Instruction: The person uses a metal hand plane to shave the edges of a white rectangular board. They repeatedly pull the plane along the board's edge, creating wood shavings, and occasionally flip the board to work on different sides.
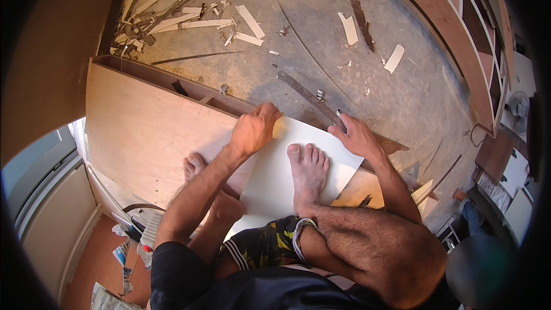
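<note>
A white sheet (268, 178) lies over a plywood panel (149, 112), with my bare right foot (310, 172) planted on it. My left hand (255, 130) is closed at the sheet's far left corner, its fingers curled over the panel's far edge. What those fingers grip, if anything, is hidden. At the sheet's far right edge is my right hand (359, 136), its fingers bent together around a small thing with a dark tip (339, 113), too small to name. My left foot (194, 166) rests on the plywood, partly behind my left forearm.
A metal ruler (307, 92) lies on the concrete floor beyond my hands. Pale offcut strips (201, 23) are heaped at the far left. A wooden shelf unit (459, 34) stands at the right, and a brown panel (49, 51) rises at the left.
</note>
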A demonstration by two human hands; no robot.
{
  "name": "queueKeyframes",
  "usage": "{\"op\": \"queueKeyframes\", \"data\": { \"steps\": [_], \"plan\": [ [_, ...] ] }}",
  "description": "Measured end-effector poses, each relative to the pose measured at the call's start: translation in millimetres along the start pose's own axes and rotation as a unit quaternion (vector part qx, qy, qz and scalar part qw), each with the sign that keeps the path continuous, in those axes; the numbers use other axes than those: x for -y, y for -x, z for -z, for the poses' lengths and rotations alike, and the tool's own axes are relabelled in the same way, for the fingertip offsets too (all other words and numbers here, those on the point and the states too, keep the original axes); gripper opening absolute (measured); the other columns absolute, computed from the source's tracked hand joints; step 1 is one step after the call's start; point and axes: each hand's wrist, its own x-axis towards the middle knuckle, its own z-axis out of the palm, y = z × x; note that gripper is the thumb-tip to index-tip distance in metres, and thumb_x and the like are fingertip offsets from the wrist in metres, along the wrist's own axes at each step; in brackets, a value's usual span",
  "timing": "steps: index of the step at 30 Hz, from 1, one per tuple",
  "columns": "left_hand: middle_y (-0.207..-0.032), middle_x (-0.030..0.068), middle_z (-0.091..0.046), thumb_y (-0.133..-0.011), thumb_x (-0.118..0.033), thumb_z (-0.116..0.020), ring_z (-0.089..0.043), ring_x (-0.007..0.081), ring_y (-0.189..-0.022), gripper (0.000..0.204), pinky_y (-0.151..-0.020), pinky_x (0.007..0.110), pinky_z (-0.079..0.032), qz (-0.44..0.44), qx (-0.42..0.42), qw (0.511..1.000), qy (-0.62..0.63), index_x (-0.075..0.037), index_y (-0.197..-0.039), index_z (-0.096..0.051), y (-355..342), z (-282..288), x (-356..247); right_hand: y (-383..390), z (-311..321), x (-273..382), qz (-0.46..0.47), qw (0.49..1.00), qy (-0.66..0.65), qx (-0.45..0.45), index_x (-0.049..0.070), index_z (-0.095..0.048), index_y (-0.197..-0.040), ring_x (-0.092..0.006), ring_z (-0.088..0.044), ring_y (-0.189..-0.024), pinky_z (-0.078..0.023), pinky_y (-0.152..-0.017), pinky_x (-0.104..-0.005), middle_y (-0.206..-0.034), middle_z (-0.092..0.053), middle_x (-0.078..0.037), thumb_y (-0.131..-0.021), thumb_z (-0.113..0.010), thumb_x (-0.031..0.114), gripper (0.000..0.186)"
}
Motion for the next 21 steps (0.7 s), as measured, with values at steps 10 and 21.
{"op": "queueKeyframes", "data": {
  "steps": [10, 21],
  "plan": [
    [-0.089, 0.0148, -0.072, -0.104, -0.017, -0.064, -0.071, 0.0392, -0.073, 0.016, -0.057, 0.044, -0.057, 0.021, -0.038, 0.994, -0.097, -0.002, -0.099, -0.06, -7, 6, 4, 1, -7, -9, 0.02, 0.999, -0.008, -0.03, -0.006, -0.058, -0.107, -0.0501, -0.066, -0.087, -0.051, -0.075, -0.0542, -0.089, -0.067, -0.029, -0.101, -0.069, 0.042, 0.05],
    [-0.093, 0.0203, -0.075, -0.096, -0.029, -0.078, -0.075, 0.0358, -0.079, 0.03, -0.071, 0.044, -0.057, 0.04, 0.095, 0.989, 0.102, -0.002, -0.108, -0.073, -23, 21, -10, -3, -1, 3, 0.016, 1.0, 0.005, -0.006, -0.01, -0.059, -0.119, -0.0523, -0.068, -0.099, -0.054, -0.084, -0.0543, -0.102, -0.07, -0.034, -0.102, -0.068, 0.043, 0.056]
  ]
}}
